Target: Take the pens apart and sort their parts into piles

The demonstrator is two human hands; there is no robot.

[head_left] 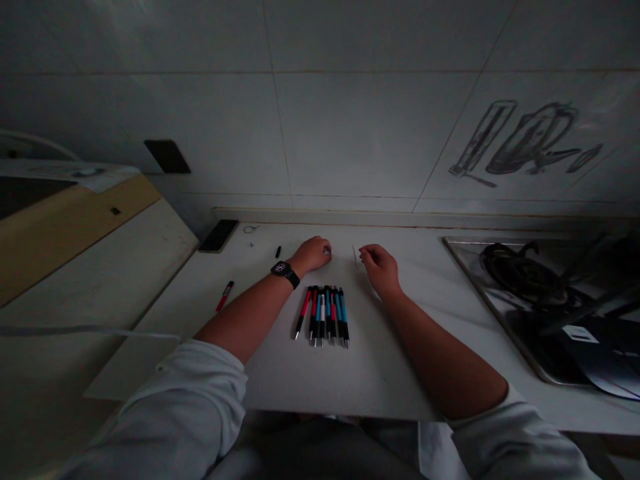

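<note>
L hand (313, 254), R hand (381, 269) on counter (400, 363) behind pens (325, 315).

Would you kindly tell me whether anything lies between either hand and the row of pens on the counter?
Nothing visible does. The row of pens lies on bare counter just nearer the camera than the left hand and right hand. The lone red pen sits well off to the left.

Domestic kitchen, dim light: white countertop (390, 360) runs along a far wall of large pale tiles (350, 120), steel hob (480, 280) sunk into it at right with a black gas burner (520, 270), and dark utensil-like shapes (525, 140) show on the tiles above.
</note>
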